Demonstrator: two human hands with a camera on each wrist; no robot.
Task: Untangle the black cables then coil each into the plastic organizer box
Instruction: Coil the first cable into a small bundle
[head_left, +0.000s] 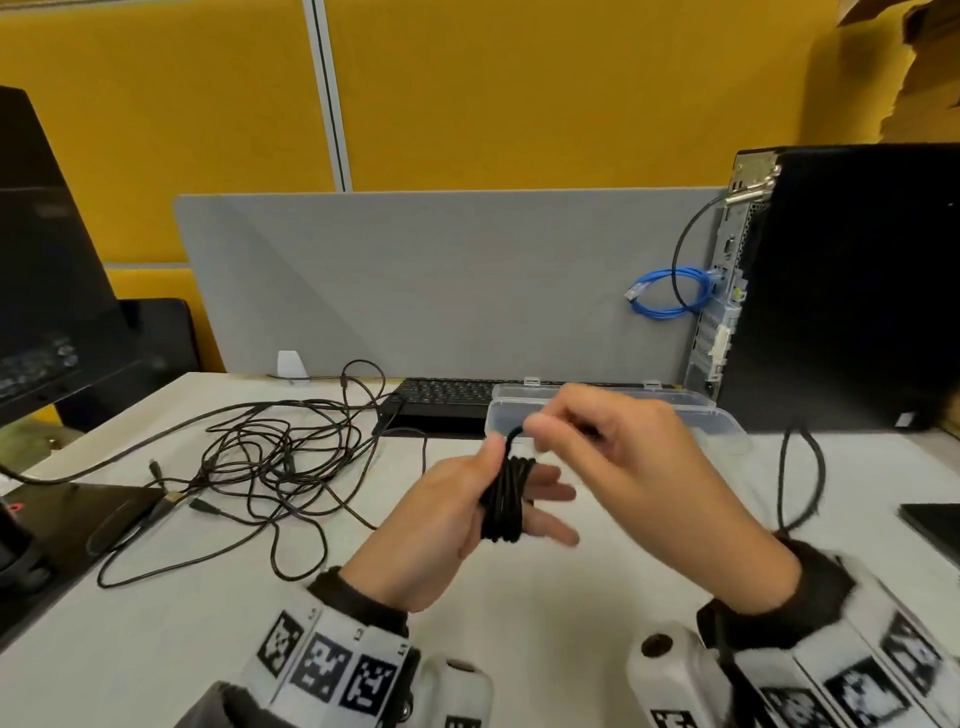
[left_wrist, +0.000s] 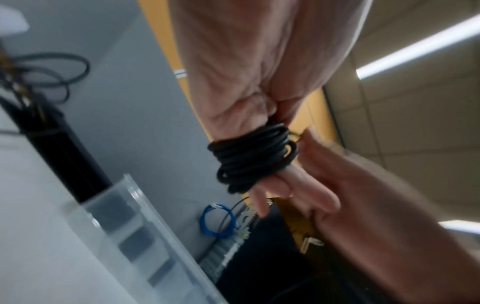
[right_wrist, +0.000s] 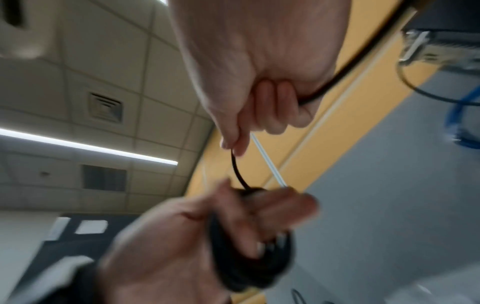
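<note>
A black cable is wound into a tight coil (head_left: 506, 499) around the fingers of my left hand (head_left: 540, 486), with the thumb pressing on its top. My right hand (head_left: 540, 428) hovers just above and pinches the free strand (right_wrist: 237, 172) that rises from the coil. The left wrist view shows several turns of the coil (left_wrist: 254, 156) round the fingers. The rest of that cable runs out of my right fist (right_wrist: 259, 72). The clear plastic organizer box (head_left: 717, 415) stands open behind my hands. A tangle of thin black cables (head_left: 270, 457) lies on the desk at left.
A black keyboard (head_left: 447, 400) lies behind the box, against a grey divider (head_left: 441, 280). A black PC tower (head_left: 852, 291) with a blue cable (head_left: 670, 291) stands at right. A monitor (head_left: 47, 260) and a dark pad (head_left: 78, 514) are at left. A black cable loop (head_left: 802, 478) arches at right.
</note>
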